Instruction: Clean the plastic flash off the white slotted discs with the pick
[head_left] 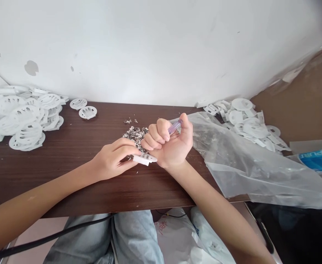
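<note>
My left hand (pixel 118 158) is closed on the edge of a white plastic part (pixel 144 159), which has a block-like side and a rounded, slotted plate. Close beside it, my right hand (pixel 172 143) is turned palm up. Its curled fingers and thumb grip a thin, clear purple handle (pixel 175 127); the kind of tool cannot be made out, as the rest is hidden in the fist. The white part's rounded end lies against or just in front of the right hand's heel. Behind both hands, a heap of small metal clips (pixel 134 135) is partly covered by the fingers.
White slotted discs (pixel 20 113) are piled at the left, with two discs (pixel 87 112) lying apart. Another pile of white parts (pixel 249 121) stands at the right on a clear plastic sheet (pixel 232 165). A white wall (pixel 138 51) backs the brown table (pixel 94 200). A black cable (pixel 56 236) crosses below.
</note>
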A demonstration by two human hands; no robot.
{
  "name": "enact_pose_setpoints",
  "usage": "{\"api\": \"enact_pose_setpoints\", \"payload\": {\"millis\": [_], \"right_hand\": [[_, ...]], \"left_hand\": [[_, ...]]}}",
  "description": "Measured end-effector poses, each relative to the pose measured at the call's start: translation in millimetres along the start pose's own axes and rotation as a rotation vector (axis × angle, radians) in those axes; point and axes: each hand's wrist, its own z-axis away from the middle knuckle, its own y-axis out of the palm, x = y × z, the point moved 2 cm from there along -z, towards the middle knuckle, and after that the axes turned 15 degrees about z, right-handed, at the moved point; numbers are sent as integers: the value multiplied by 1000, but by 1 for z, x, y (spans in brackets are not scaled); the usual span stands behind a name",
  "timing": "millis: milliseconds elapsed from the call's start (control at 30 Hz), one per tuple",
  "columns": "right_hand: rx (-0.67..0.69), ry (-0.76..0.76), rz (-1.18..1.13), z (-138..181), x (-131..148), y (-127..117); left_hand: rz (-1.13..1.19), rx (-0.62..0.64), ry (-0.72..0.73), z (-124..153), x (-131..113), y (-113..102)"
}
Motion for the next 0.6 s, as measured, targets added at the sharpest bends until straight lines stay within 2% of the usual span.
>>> {"api": "enact_pose_setpoints", "payload": {"millis": [67,167,300,433,533,600], "right_hand": [[-42,1,8,-1,0,-1],[-84,-42,57,-1,2,-2],[-150,-124,273,-1,7,0],[-226,-190,575,-2,5,0],[-242,-220,841,-2,0,-4],[-236,-272,1118,0,-3,-6]], "left_hand": [[114,2,-187,-2,1,0],[403,-1,-526,-4,6,0],[810,-59,-845,-5,16,1],[1042,-217,-1002,-4,30,-2],[1160,-340,-1041,-4,36,-4],[1219,-403,-1034,-5,38,-4]]}}
